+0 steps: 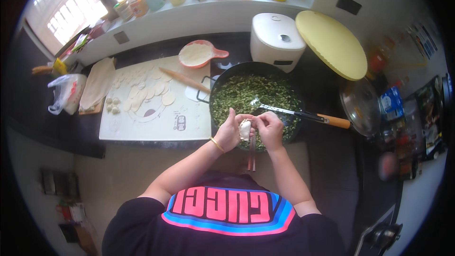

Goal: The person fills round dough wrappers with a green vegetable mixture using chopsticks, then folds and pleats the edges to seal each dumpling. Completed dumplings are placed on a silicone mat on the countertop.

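Over the near side of a black pan [297, 96] of chopped green filling [241, 90], my two hands meet around a white dumpling [245, 130]. My left hand [228, 132] cups it from the left with the thumb up. The fingers of my right hand [271, 130] pinch the dumpling's right edge. A pair of chopsticks [251, 156] points down between the hands; which hand bears them is hidden. Left of the pan, round dough wrappers [150, 87] lie spread on a white board [192, 118], beside a small group of finished dumplings [113, 105].
A wooden rolling pin [185, 79] and an orange scoop of flour [196, 54] lie behind the board. An orange-handled utensil [332, 121] rests across the pan. Behind stand a white rice cooker [277, 38] and a yellow round lid [332, 42]. A glass lid [360, 106] is at right.
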{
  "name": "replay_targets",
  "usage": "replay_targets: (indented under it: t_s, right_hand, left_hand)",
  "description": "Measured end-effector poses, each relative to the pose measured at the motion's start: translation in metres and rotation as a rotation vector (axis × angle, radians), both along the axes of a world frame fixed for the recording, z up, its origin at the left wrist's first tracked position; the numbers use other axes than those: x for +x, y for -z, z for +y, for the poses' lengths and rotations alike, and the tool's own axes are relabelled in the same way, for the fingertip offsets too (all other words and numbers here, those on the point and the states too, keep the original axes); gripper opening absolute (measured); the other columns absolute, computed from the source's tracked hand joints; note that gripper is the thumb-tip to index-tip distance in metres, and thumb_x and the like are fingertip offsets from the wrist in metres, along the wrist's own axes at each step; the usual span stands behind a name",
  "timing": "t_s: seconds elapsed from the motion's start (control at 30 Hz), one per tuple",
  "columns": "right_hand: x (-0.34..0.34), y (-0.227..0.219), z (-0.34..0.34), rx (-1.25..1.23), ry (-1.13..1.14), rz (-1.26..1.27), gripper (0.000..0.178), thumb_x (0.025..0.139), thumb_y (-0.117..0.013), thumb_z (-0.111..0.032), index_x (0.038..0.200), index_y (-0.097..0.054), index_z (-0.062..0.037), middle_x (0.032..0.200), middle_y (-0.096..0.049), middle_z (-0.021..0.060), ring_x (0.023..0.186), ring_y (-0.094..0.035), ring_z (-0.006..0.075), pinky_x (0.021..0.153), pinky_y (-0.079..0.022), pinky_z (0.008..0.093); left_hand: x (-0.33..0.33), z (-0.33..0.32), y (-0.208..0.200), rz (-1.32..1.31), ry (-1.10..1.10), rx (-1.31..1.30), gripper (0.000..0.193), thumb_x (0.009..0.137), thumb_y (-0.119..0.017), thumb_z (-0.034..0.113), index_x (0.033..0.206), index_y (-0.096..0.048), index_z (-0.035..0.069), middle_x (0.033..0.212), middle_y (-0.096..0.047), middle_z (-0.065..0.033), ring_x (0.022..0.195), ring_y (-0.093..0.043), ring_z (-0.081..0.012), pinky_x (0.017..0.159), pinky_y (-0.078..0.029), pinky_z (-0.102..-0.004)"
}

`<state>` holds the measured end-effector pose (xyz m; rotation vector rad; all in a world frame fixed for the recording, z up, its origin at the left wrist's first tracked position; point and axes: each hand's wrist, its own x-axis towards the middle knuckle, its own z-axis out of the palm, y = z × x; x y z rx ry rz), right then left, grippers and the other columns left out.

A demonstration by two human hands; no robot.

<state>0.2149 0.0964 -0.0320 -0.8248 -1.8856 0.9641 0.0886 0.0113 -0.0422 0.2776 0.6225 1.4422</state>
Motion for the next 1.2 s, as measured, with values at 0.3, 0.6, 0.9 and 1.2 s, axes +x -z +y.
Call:
replay_targets:
  t_s: [0.3, 0.6, 0.9, 1.2]
  right_hand:
    - [0.019, -0.014, -0.014, -0.191, 0.061, 0.019, 0.008, 0.080, -0.064, -0.003, 0.074, -0.060, 0.0006, 0.071, -0.055, -0.0011, 0.064, -0.048, 0.0053, 0.058, -0.038, 0.0193]
    - [-0.110, -0.030, -0.118, -0.180, -0.176, -0.019, 0.006, 0.079, -0.063, -0.001, 0.075, -0.059, 0.0004, 0.077, -0.056, 0.0035, 0.069, -0.051, 0.0094, 0.063, -0.041, 0.0208]
    - [-0.271, 0.119, -0.172, 0.194, -0.389, -0.657, 0.055, 0.075, -0.066, -0.018, 0.123, -0.045, -0.0024, 0.131, -0.037, 0.0176, 0.120, -0.037, 0.0317, 0.099, -0.031, 0.0405]
    - [-0.340, 0.119, -0.184, 0.486, -0.647, -0.947, 0.070, 0.082, -0.053, -0.040, 0.137, -0.028, -0.0062, 0.145, -0.020, 0.0155, 0.135, -0.018, 0.0282, 0.109, -0.013, 0.0465]
  left_hand:
    - [-0.090, -0.065, 0.003, 0.413, -0.071, -0.056, 0.036, 0.080, -0.063, 0.008, 0.113, -0.048, 0.006, 0.088, -0.058, -0.0046, 0.075, -0.057, -0.0109, 0.063, -0.048, -0.0231]
    - [-0.320, -0.223, 0.112, 1.898, -0.155, -0.529, 0.022, 0.069, -0.062, 0.005, 0.091, -0.060, 0.007, 0.092, -0.055, -0.0150, 0.090, -0.054, -0.0315, 0.081, -0.045, -0.0365]
    - [-0.467, -0.339, 0.105, 1.953, -0.210, -0.749, 0.031, 0.067, -0.064, 0.005, 0.097, -0.057, 0.008, 0.096, -0.052, -0.0157, 0.093, -0.052, -0.0349, 0.083, -0.044, -0.0384]
    - [-0.548, -0.371, 0.111, 1.870, -0.191, -0.672, 0.036, 0.062, -0.069, -0.001, 0.095, -0.058, 0.007, 0.098, -0.053, -0.0119, 0.095, -0.052, -0.0311, 0.082, -0.045, -0.0367]
